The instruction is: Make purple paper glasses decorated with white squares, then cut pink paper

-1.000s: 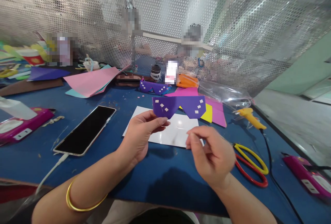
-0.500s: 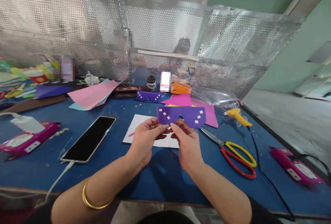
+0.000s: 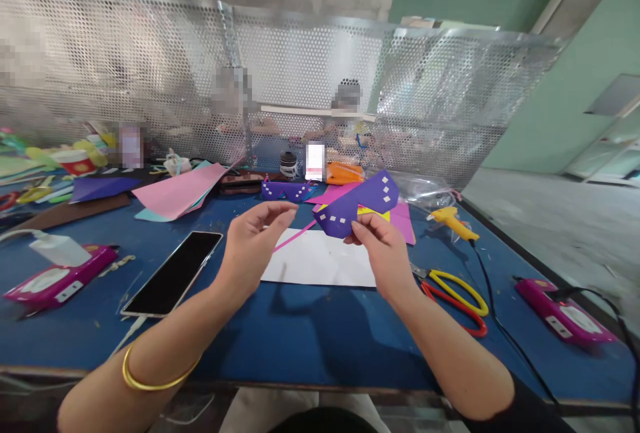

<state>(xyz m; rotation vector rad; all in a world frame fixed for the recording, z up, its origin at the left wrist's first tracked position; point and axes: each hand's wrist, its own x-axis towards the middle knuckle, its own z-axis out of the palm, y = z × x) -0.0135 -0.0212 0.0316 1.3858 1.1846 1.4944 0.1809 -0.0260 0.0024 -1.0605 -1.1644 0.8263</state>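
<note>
Right hand [image 3: 383, 253], partly blocking scissors [image 3: 438, 275], pinches purple cutout [image 3: 345, 208] before yellow paper [image 3: 384, 215]; left hand's [image 3: 254, 238] grip is unclear.

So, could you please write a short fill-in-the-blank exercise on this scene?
1. The right hand holds a purple cutout bearing small ____ patches.
2. The scissors have one red handle and one ____ handle.
3. A bangle circles the person's ____ forearm.
4. The black-screened phone lies on a ____ table.

Missing words: white; yellow; left; blue.
</note>
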